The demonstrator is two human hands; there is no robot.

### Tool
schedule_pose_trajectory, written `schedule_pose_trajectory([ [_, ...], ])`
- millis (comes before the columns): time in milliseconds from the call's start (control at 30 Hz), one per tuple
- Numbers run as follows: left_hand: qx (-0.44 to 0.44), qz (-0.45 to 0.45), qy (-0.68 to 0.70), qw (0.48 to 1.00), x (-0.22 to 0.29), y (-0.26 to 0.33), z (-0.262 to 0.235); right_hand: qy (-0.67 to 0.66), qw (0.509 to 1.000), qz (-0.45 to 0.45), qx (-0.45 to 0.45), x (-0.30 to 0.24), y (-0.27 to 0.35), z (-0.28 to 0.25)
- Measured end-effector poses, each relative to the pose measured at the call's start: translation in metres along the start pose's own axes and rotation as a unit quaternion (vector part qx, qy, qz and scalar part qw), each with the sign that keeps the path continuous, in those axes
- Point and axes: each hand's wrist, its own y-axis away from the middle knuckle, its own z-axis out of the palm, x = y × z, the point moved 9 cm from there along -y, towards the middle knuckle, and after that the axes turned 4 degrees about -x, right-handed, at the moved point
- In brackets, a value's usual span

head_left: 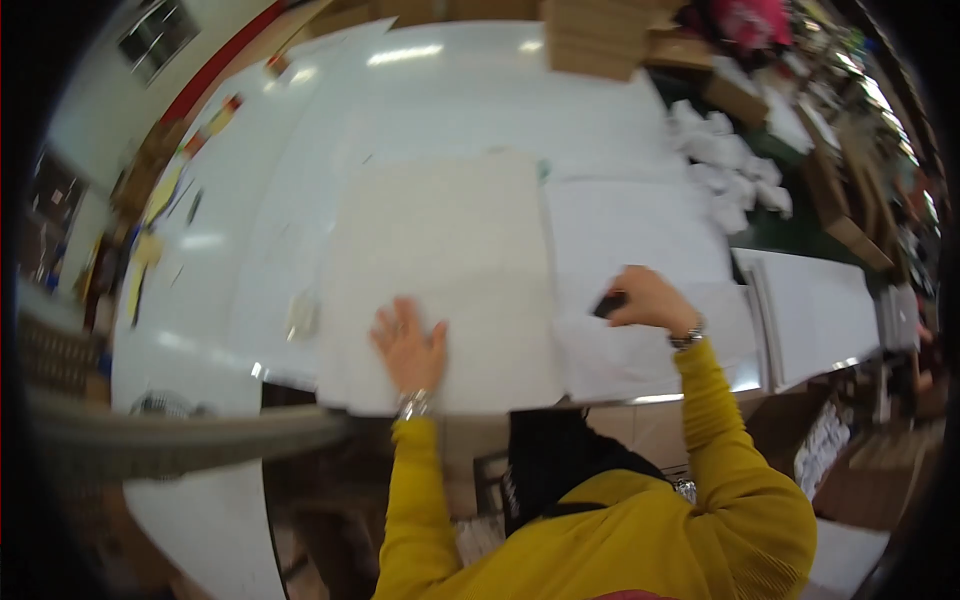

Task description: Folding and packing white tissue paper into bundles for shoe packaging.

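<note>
Cream sheet stack (440, 270) lies flat at the centre of the white table (300, 180), its near edge overhanging the table edge at 6 o'clock. Left hand (410, 345) rests palm down on the stack's near portion, fingers spread apart and flat, gripping nothing. Right hand (650, 300), at 3 o'clock from the left hand, is curled closed around one small dark object (610, 303); motion blur prevents identifying that object. This hand sits over a white paper sheet (640, 240) lying just beside the stack's right edge. Each wrist carries one metal band; two in total. How many sheets make up the stack cannot be determined. One heap of crumpled white paper (730, 170) lies at 2 o'clock from the stack. One pile of brown cardboard (595, 40) sits at 12 o'clock, partly cut off.
</note>
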Motion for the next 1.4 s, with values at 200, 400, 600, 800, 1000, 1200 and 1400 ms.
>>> schedule_pose_trajectory([
  [200,0.027,-0.037,0.027,0.999,-0.005,0.017,-0.023,-0.173,0.933,-0.175,0.262,-0.074,-0.148,-0.037],
  [400,0.139,-0.023,0.103,0.985,0.007,0.012,-0.033,0.026,0.967,-0.153,0.202,-0.163,-0.218,0.073],
  [600,0.114,-0.077,0.223,0.965,-0.019,0.031,-0.028,-0.205,0.906,-0.330,-0.167,-0.235,-0.145,0.074],
  [800,0.112,-0.048,0.218,0.968,-0.008,0.020,-0.020,-0.082,0.929,-0.004,0.362,-0.118,-0.218,0.025],
  [1000,0.090,-0.041,0.057,0.993,-0.027,0.031,0.006,-0.306,0.903,-0.302,-0.019,-0.205,-0.147,0.118],
  [1200,0.169,-0.045,0.285,0.943,-0.042,0.035,-0.003,-0.275,0.923,-0.197,0.184,-0.150,-0.071,0.073],
  [1400,0.176,0.001,0.227,0.958,-0.049,0.059,0.008,-0.453,0.847,-0.010,0.279,-0.038,-0.030,0.041],
])
